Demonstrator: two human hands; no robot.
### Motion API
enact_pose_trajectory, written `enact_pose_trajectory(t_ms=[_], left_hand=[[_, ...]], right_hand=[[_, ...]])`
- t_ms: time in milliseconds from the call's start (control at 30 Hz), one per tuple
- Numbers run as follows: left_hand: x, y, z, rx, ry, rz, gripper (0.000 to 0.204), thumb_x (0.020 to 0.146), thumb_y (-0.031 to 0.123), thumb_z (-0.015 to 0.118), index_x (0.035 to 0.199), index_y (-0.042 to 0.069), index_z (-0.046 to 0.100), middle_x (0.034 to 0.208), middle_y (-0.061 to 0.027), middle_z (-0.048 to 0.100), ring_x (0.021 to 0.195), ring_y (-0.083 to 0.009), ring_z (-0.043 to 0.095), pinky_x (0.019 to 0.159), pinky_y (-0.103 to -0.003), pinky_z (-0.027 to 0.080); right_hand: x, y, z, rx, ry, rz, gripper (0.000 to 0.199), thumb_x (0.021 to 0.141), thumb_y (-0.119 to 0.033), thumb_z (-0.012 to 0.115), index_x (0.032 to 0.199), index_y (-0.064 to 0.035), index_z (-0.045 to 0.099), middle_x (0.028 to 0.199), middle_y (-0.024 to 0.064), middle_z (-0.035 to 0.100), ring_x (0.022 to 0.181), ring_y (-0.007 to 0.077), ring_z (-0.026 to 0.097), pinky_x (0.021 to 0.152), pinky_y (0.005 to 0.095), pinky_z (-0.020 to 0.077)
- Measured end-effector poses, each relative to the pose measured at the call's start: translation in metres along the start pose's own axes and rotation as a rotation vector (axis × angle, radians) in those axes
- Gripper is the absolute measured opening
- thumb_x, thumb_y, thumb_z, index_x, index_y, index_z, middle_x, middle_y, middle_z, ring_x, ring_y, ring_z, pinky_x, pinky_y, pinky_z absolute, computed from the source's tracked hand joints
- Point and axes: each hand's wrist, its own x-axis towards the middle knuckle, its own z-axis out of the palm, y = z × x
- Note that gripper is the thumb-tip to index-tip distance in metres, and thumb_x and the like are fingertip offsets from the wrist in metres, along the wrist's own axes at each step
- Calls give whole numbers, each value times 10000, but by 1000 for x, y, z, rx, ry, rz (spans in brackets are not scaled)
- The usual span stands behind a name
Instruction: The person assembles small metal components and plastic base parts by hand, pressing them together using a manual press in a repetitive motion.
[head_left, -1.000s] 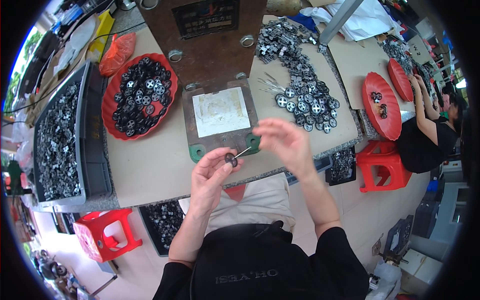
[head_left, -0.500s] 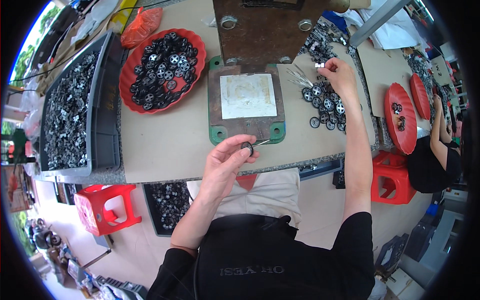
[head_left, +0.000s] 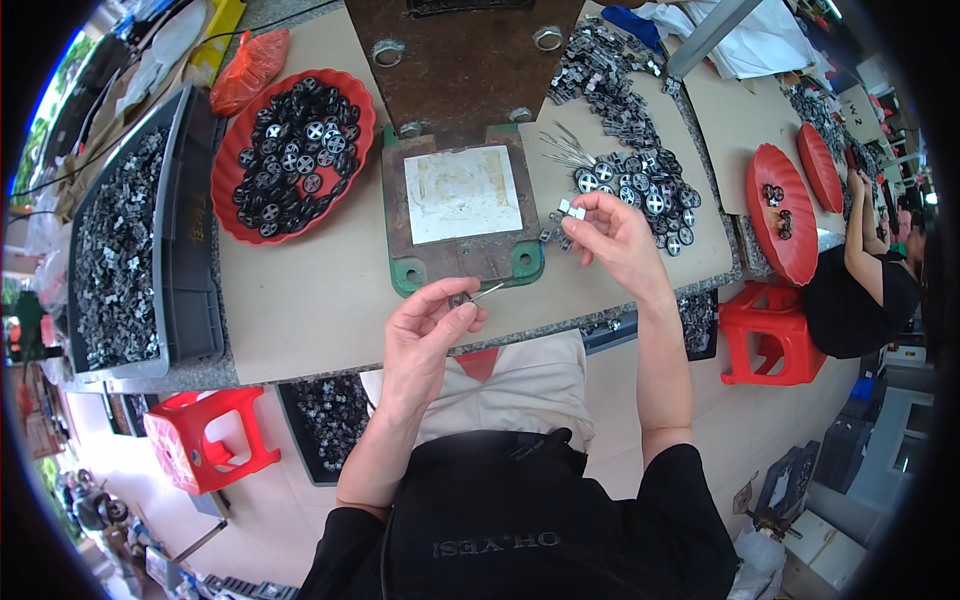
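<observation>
Between the thumb and fingers of my left hand is a small black wheel, with a thin metal axle pin sticking out to the right. My right hand pinches a small grey plastic part with a shiny silvery face. Beside those fingertips are some more small grey parts; whether they are held or lie on the table I cannot tell. Both hands are over the near side of the press base plate with its white pad, the left in front of it, the right off its right edge.
A red scalloped tray of black wheels and a grey bin of small parts stand on the left. Right of the press lie loose wheels, metal pins and a heap of grey parts. Another person sits far right.
My right hand has come from the parts heap toward the left and nearer me, carrying the grey part. The left hand keeps its wheel and pin. The whole view has shifted slightly.
</observation>
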Motion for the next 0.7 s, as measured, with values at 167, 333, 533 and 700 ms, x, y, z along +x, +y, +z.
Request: enact_pose_trajectory(t_ms=[167, 333, 533, 700], left_hand=[[-1, -5, 1, 135, 42, 38, 207, 842, -19, 623, 1048, -11, 607, 1052, -132, 630, 797, -155, 643, 694, -249, 531], [-1, -4, 1, 230, 55, 82, 204, 825, -39, 637, 1027, -20, 620, 1016, -97, 620, 799, -102, 620, 690, -214, 522], [-3, 0, 9, 414, 35, 217, 218, 786, -74, 653, 1000, -38, 643, 1073, -97, 577, 807, -84, 598, 708, -188, 502], [-5, 1, 11, 467, 47, 235, 228, 779, -71, 654, 1003, -33, 650, 1066, -99, 581, 807, -88, 597, 710, -192, 501]], right_hand=[[-29, -4, 30, 215, -15, -54, 319, 892, -56, 586, 1200, 17, 551, 822, 4, 583, 663, 48, 539, 555, 190, 440], [-40, 5, 32, 191, -116, -89, 277, 916, -73, 536, 1182, -34, 600, 820, -13, 557, 645, 51, 474, 599, 199, 420], [-40, -4, 30, -67, -210, -244, 317, 873, 19, 514, 1156, -71, 626, 877, 20, 581, 660, 64, 509, 581, 208, 424], [-41, -5, 31, -131, -209, -263, 331, 840, 66, 522, 1118, -65, 646, 880, 31, 581, 654, 68, 515, 569, 207, 421]])
